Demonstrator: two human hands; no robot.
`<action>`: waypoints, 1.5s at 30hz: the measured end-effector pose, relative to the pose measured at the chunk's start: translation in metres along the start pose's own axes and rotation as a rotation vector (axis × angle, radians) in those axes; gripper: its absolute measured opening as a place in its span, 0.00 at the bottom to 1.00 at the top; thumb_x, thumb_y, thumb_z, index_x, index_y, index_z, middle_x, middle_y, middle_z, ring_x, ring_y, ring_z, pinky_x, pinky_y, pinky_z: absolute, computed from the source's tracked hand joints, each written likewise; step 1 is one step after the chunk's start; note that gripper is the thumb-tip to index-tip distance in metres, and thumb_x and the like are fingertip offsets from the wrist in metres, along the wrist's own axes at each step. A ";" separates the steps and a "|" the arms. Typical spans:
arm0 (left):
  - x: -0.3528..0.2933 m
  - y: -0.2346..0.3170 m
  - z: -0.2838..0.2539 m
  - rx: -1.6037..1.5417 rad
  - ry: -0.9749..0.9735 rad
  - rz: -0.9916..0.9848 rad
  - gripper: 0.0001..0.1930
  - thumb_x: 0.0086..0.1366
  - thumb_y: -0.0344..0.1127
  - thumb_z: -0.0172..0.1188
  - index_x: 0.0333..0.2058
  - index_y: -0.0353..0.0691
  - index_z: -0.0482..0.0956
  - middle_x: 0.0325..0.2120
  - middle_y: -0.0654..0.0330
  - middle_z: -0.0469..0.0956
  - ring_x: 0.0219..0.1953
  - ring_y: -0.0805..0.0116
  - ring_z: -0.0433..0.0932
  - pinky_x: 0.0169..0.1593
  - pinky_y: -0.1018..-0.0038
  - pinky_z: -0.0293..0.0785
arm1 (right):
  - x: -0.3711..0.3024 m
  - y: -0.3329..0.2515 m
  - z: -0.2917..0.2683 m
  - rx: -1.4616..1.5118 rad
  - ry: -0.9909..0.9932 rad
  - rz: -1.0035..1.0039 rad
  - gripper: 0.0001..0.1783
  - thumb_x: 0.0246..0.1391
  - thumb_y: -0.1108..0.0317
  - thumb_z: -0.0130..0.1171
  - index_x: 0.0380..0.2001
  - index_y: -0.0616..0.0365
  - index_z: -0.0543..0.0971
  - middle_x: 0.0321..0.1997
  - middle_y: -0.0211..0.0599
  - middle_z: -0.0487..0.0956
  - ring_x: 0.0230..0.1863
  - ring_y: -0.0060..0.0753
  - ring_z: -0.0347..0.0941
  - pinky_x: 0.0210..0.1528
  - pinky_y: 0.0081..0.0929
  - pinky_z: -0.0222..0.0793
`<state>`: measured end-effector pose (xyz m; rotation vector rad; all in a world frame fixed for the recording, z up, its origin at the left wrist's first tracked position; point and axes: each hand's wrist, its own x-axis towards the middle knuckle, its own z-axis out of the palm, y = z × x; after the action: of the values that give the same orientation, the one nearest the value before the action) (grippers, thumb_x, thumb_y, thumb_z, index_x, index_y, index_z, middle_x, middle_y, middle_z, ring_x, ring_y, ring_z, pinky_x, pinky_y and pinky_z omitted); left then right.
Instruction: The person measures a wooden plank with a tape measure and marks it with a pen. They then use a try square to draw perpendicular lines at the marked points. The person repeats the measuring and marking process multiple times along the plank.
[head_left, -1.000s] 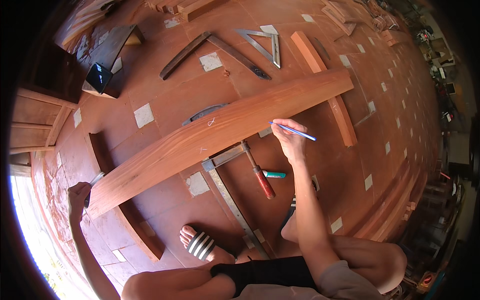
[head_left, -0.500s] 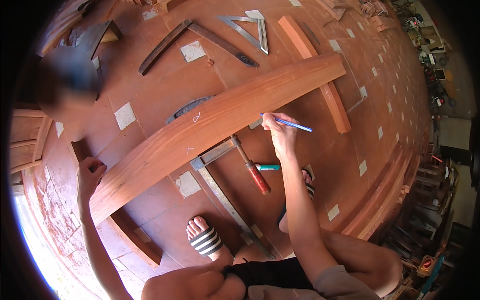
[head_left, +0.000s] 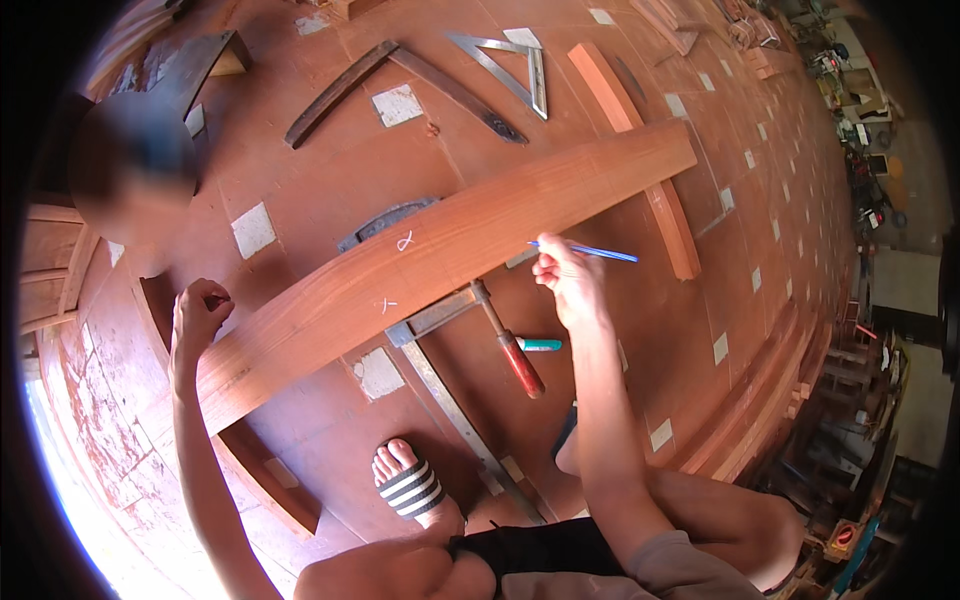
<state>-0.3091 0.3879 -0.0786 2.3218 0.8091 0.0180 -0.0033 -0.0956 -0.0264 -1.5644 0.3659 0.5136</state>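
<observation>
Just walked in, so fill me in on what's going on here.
A person crouches on a tiled floor over a long reddish plank. The right hand holds a blue pencil at the plank's near edge; the left hand grips its left end. A red-handled clamp and a metal triangle square lie nearby.

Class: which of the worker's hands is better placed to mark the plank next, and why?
Probably the right hand: it holds the blue pencil at the plank edge. The left hand only grips the plank's far-left end.
</observation>
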 end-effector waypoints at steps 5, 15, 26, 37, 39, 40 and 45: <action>-0.001 -0.010 0.005 0.142 -0.002 0.004 0.07 0.54 0.28 0.74 0.33 0.37 0.88 0.27 0.55 0.87 0.27 0.66 0.87 0.33 0.69 0.83 | 0.070 -0.061 0.035 -0.159 -0.174 -0.422 0.17 0.66 0.64 0.72 0.53 0.62 0.84 0.31 0.34 0.84 0.32 0.22 0.83 0.33 0.23 0.78; 0.003 0.000 0.000 0.160 -0.111 -0.039 0.13 0.55 0.29 0.74 0.40 0.34 0.89 0.44 0.52 0.86 0.38 0.61 0.89 0.44 0.66 0.84 | 0.213 -0.065 0.142 -1.500 -0.119 -0.563 0.28 0.56 0.64 0.77 0.60 0.53 0.82 0.59 0.57 0.84 0.60 0.58 0.82 0.63 0.50 0.79; 0.048 0.091 -0.034 0.219 0.281 0.281 0.17 0.63 0.30 0.76 0.50 0.39 0.88 0.58 0.51 0.83 0.59 0.51 0.83 0.61 0.61 0.80 | 0.107 -0.098 0.149 -1.100 -0.143 -0.823 0.19 0.46 0.62 0.77 0.26 0.63 0.77 0.22 0.46 0.80 0.26 0.47 0.82 0.31 0.41 0.75; 0.078 0.168 -0.024 -0.075 -0.430 0.090 0.32 0.70 0.46 0.73 0.64 0.31 0.79 0.45 0.58 0.85 0.50 0.72 0.80 0.57 0.70 0.75 | -0.153 0.056 0.080 -0.497 -0.250 -0.465 0.20 0.59 0.64 0.76 0.40 0.66 0.77 0.27 0.42 0.79 0.24 0.33 0.77 0.30 0.34 0.73; 0.070 0.164 -0.018 0.023 -0.413 0.128 0.31 0.69 0.47 0.74 0.62 0.29 0.81 0.43 0.58 0.85 0.48 0.72 0.80 0.56 0.69 0.76 | -0.160 0.071 0.070 -0.557 -0.254 -0.507 0.20 0.58 0.64 0.77 0.41 0.66 0.77 0.28 0.43 0.80 0.26 0.33 0.78 0.31 0.34 0.74; 0.068 0.163 -0.015 0.005 -0.485 -0.004 0.31 0.69 0.47 0.74 0.61 0.29 0.81 0.43 0.58 0.86 0.48 0.72 0.80 0.56 0.69 0.76 | -0.161 0.076 0.066 -0.586 -0.250 -0.511 0.21 0.58 0.63 0.77 0.41 0.67 0.77 0.29 0.44 0.80 0.26 0.34 0.79 0.31 0.34 0.74; 0.056 0.158 0.009 -0.118 -0.537 0.029 0.31 0.68 0.46 0.75 0.61 0.29 0.82 0.44 0.58 0.87 0.49 0.70 0.81 0.59 0.69 0.76 | -0.159 0.084 0.053 -0.594 -0.288 -0.432 0.25 0.57 0.66 0.77 0.51 0.71 0.79 0.40 0.58 0.85 0.39 0.57 0.85 0.43 0.42 0.81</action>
<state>-0.1750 0.3215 -0.0021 2.0795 0.4844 -0.5086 -0.1875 -0.0607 -0.0140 -2.0311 -0.3780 0.5213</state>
